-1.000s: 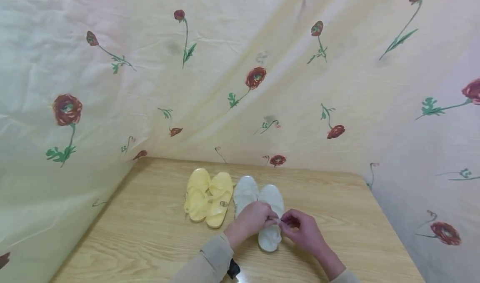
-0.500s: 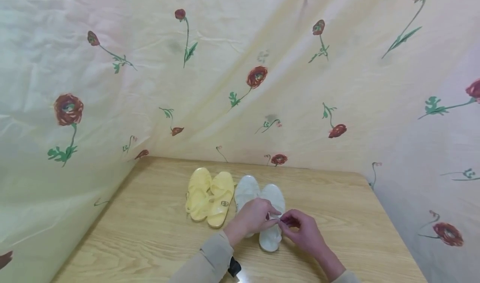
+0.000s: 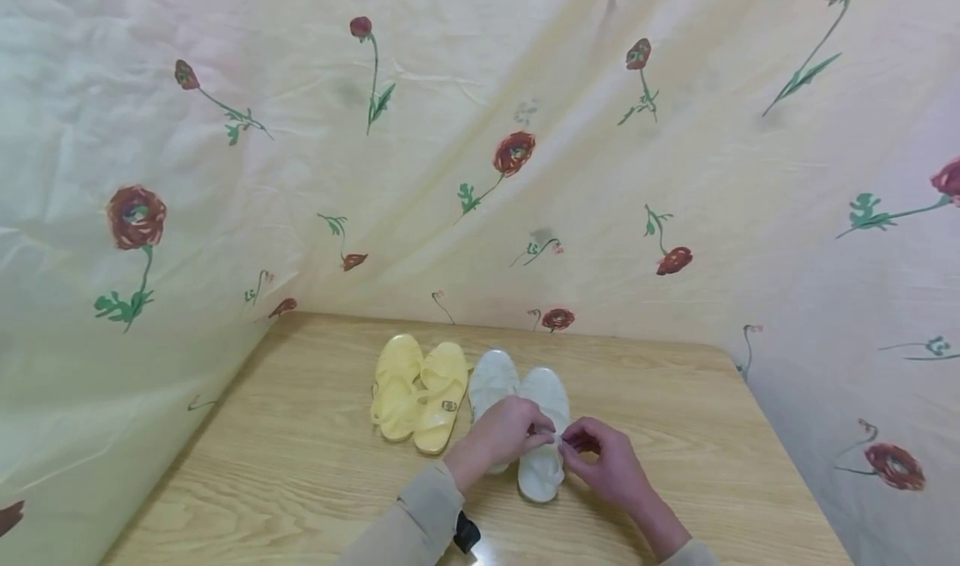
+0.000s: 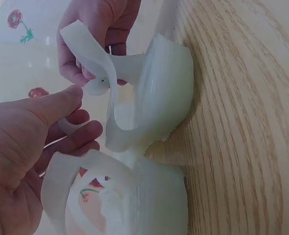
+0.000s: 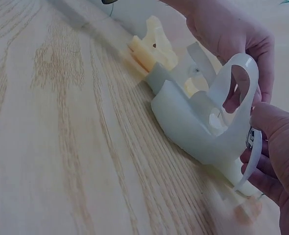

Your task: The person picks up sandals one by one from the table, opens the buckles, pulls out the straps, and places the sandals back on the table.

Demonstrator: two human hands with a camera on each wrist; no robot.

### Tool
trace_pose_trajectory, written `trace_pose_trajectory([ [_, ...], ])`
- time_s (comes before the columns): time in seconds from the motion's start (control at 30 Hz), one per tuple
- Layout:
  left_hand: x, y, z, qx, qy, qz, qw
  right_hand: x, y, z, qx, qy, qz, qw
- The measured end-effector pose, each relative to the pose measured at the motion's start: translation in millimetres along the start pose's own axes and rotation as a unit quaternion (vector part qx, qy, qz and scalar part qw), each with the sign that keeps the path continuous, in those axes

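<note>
A pale white jelly sandal [image 3: 540,476] stands toe-away on the table, the right one of its pair, with both hands at its ankle strap. My left hand [image 3: 504,429] pinches at the strap from the left; in the left wrist view a curled strap end [image 4: 70,127] shows between its thumb and fingers. From the right, my right hand [image 3: 609,459] grips the strap by its small metal buckle [image 5: 251,138], thumb against fingers. The fingertips of both hands nearly meet above the footbed. Beside it, the other white sandal [image 3: 493,376] is partly hidden behind my left hand.
A pair of yellow sandals [image 3: 442,399] stands left of the white ones. All rest on a wood-grain table [image 3: 315,466]. Flower-printed cloth [image 3: 420,174] hangs along the back and both sides. A black object [image 3: 467,534] shows near my left sleeve.
Half a second ago my left index finger reached out straighter over the strap; now it is bent back toward the thumb. My right hand and the sandals have stayed nearly in place.
</note>
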State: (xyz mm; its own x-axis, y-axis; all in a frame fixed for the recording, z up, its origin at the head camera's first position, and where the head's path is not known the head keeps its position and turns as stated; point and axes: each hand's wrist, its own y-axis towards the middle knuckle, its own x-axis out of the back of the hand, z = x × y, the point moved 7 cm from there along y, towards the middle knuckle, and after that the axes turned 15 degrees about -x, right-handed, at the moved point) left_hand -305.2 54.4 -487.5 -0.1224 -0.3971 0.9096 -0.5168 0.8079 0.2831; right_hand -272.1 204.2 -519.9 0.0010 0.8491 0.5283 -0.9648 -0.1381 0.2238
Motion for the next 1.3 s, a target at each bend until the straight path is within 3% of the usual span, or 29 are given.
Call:
trace_pose_trajectory([
  [0.27, 0.8, -1.3, 3.4, 0.019, -0.045, -0.012, 0.9988, -1, 0, -1, -0.002, 0.0, -0.007, 1.0],
  [0.63, -2.9, 3.5, -2.7, -0.006, -0.009, 0.001, 0.9999, -2, -2, 0, 0.011, 0.002, -0.014, 1.0],
  [0.8, -4.5, 2.9, -0.5, 0.001, -0.009, 0.005, 0.9999, -2, -1, 1, 0.009, 0.003, -0.012, 1.0],
  [1.17, -1.1, -0.8, 8.3, 0.03, -0.064, -0.019, 0.9973, -2, 1, 1, 0.0, 0.0, -0.004, 1.0],
  [1.3, 0.0, -0.1, 5.5, 0.027, -0.068, -0.017, 0.9972, -2, 1, 0, 0.002, -0.002, -0.009, 1.0],
])
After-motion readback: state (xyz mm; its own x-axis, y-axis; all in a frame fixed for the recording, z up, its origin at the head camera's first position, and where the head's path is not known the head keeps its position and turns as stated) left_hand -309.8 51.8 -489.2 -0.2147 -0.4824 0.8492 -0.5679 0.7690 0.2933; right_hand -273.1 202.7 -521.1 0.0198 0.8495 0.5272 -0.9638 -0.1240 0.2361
